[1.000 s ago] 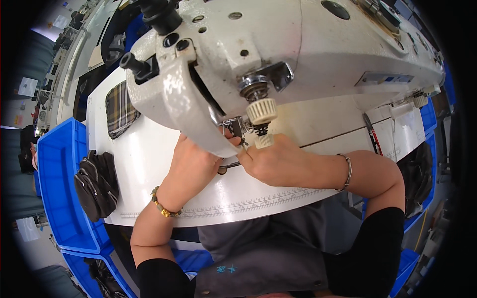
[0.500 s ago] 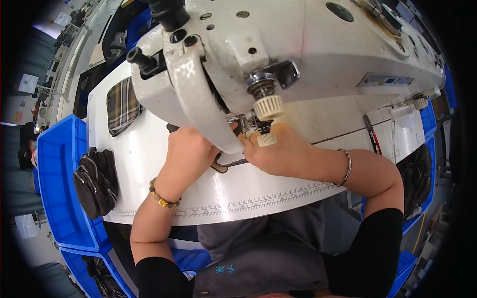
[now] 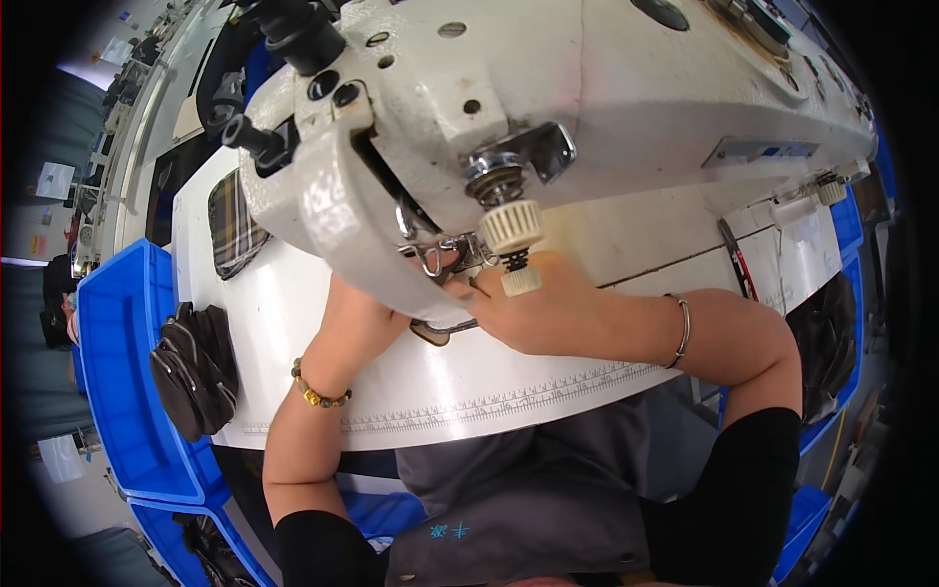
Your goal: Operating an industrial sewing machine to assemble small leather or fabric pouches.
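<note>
Both of my hands are under the head of a white sewing machine (image 3: 626,108), close to its needle area. My left hand (image 3: 364,311) is partly hidden by the machine's curved white guard (image 3: 342,215); a fingertip shows beside the metal presser foot (image 3: 440,256). My right hand (image 3: 538,311) has its fingers curled in beside the foot, below a cream tension knob (image 3: 513,227). Between the hands lies a small tan piece with a dark edge (image 3: 430,335), and the fingers of both close on it. Most of this piece is covered by the hands and machine.
A plaid fabric piece (image 3: 235,227) lies at the far left of the white table (image 3: 293,401). Beside it, a black pouch (image 3: 196,372) stands near a blue bin (image 3: 132,382). Red-and-black snips (image 3: 738,259) lie at right, near another black bag (image 3: 827,338).
The view has shifted slightly, so the machine head appears further left and the presser foot shows more. Both hands stay at the foot with the piece between them.
</note>
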A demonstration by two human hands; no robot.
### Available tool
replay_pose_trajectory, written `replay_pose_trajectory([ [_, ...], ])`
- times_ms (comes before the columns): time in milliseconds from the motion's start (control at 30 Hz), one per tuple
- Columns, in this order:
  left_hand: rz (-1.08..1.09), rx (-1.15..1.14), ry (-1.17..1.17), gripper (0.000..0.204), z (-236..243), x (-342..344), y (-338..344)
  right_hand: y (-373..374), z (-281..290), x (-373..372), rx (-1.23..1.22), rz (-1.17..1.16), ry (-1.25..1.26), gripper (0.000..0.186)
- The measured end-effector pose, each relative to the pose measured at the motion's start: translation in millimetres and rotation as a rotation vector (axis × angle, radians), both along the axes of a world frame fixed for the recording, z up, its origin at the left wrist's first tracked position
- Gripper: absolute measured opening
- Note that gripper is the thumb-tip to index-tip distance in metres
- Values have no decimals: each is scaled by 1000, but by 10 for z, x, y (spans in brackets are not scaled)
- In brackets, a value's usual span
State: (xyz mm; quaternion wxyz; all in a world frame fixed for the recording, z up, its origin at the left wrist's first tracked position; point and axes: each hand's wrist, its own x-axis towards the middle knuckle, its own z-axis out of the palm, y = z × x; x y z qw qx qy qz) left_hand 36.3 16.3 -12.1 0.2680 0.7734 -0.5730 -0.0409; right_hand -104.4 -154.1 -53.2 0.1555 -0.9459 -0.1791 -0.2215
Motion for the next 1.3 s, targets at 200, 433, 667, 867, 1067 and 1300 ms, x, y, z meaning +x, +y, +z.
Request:
replay_pose_trajectory([
  [200,15,-63,-138,26,91,-185,-58,10,107,-27,-48,23,87,15],
  [433,68,64,-212,25,114,-293,-85,-1,126,-46,-2,43,53,6],
  [667,124,3,-175,20,87,-348,-133,-22,79,-35,-24,47,7,4],
  [867,251,134,-45,20,148,-419,-205,-84,41,17,75,-1,423,29],
  [1067,422,64,535,15,-24,-102,143,-101,121,-23,52,-2,99,5],
  [1300,190,139,-427,28,221,-247,93,-130,103,-7,-16,2,13,5],
])
